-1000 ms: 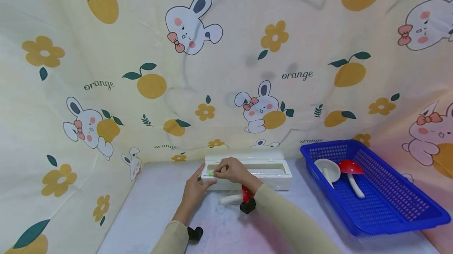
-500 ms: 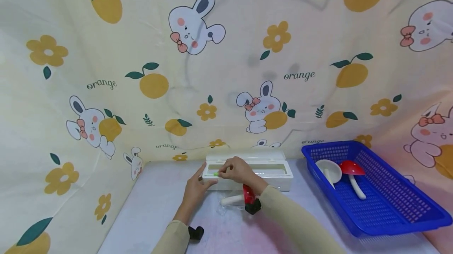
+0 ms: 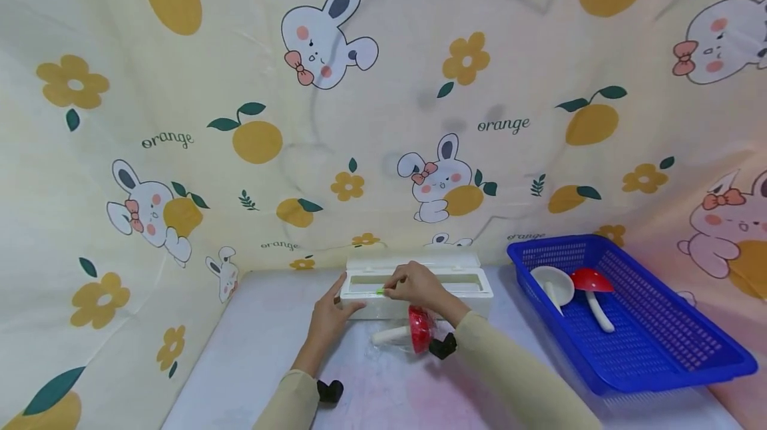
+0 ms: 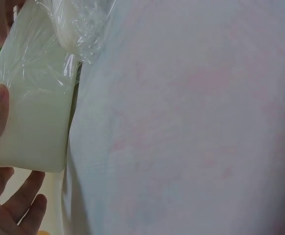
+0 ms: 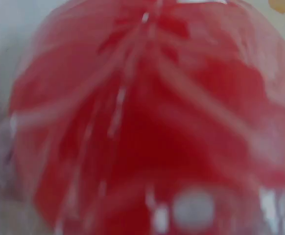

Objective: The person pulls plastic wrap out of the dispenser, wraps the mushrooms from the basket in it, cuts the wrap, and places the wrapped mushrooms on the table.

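White desk (image 3: 257, 350) in a corner draped with rabbit-and-orange cloth (image 3: 383, 117), white box (image 3: 467, 283) at the back edge, left hand (image 3: 329, 313) fingers straight against its end, right hand (image 3: 419, 287) pinching green slider (image 3: 380, 291), wrapped red spoon (image 3: 413, 330) just before box, blue basket (image 3: 659, 350) right.

Left of the white dispenser box (image 3: 419, 290) the table (image 3: 263, 343) lies open; right, the blue basket (image 3: 629, 323) blocks.

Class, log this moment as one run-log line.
left hand steadies dispenser box | right hand pinches green slider | wrapped spoon in front
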Available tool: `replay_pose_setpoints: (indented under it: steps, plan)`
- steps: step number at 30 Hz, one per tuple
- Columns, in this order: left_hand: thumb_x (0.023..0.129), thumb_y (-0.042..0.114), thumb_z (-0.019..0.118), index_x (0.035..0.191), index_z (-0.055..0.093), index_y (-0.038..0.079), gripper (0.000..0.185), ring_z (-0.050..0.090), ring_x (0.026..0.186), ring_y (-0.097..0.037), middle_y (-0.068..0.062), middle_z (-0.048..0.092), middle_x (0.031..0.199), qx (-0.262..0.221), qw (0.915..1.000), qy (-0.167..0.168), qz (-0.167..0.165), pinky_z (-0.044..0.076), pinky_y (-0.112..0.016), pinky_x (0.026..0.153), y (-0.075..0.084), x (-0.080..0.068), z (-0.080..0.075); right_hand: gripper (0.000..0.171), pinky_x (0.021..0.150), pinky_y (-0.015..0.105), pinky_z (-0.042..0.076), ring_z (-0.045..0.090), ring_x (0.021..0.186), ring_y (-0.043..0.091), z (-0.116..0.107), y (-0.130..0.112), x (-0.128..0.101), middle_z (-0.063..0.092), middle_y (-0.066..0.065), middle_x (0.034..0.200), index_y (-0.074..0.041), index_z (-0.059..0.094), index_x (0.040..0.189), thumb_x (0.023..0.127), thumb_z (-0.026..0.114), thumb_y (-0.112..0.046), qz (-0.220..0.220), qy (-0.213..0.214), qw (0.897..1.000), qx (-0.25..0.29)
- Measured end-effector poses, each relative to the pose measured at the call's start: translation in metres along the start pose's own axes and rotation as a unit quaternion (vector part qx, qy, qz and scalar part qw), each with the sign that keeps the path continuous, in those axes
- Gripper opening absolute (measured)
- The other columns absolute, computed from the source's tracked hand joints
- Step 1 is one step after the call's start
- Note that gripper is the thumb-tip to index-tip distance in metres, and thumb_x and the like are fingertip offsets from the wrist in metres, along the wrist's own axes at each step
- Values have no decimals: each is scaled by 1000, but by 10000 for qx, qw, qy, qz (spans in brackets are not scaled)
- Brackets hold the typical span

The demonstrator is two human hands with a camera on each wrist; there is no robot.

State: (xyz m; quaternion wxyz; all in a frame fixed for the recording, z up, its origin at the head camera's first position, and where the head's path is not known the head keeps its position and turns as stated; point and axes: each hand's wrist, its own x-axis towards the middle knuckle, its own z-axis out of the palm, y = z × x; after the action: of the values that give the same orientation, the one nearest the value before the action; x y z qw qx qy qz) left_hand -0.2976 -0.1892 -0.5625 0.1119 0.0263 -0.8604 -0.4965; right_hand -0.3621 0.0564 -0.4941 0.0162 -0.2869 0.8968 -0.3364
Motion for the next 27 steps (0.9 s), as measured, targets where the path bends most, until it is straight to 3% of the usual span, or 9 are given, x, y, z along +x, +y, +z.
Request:
replay_pose_setpoints:
  steps: [8, 14, 22, 27]
  plan:
    - [87, 41, 89, 166, 42, 23, 94, 52, 144, -44, -11, 47, 166, -51, 9999, 43, -128, 45, -61, 116, -1, -2, -4, 5, 80, 36, 50, 57, 88, 13, -16, 12, -14, 70, -18, 83, -24, 88, 94, 90, 88, -27, 218, 13, 9996, -187]
    - [88, 39, 89, 166, 43, 24, 92, 51, 146, -44, -10, 46, 166, -49, 9996, 71, -265, 43, -61, 117, -3, -4, -7, 4, 79, 34, 49, 57, 86, 11, -29, 20, -28, 69, -19, 82, -21, 88, 92, 91, 88, -25, 3, 34, 9986, -536]
    - [87, 39, 90, 166, 41, 26, 94, 50, 147, -40, -7, 47, 167, -115, 9998, -9, -189, 42, -59, 119, 1, -2, -4, 7, 77, 35, 47, 57, 88, 16, -44, 25, -38, 70, -21, 84, -28, 87, 90, 88, 91, -23, -47, 140, 9951, -977]
    - [87, 39, 89, 166, 41, 25, 93, 51, 147, -42, -7, 45, 167, -114, 9999, -52, -117, 43, -59, 118, 5, -1, -1, 7, 78, 35, 47, 57, 89, 16, -48, 27, -42, 70, -21, 85, -30, 87, 90, 88, 91, -25, 156, 143, 9937, -1098]
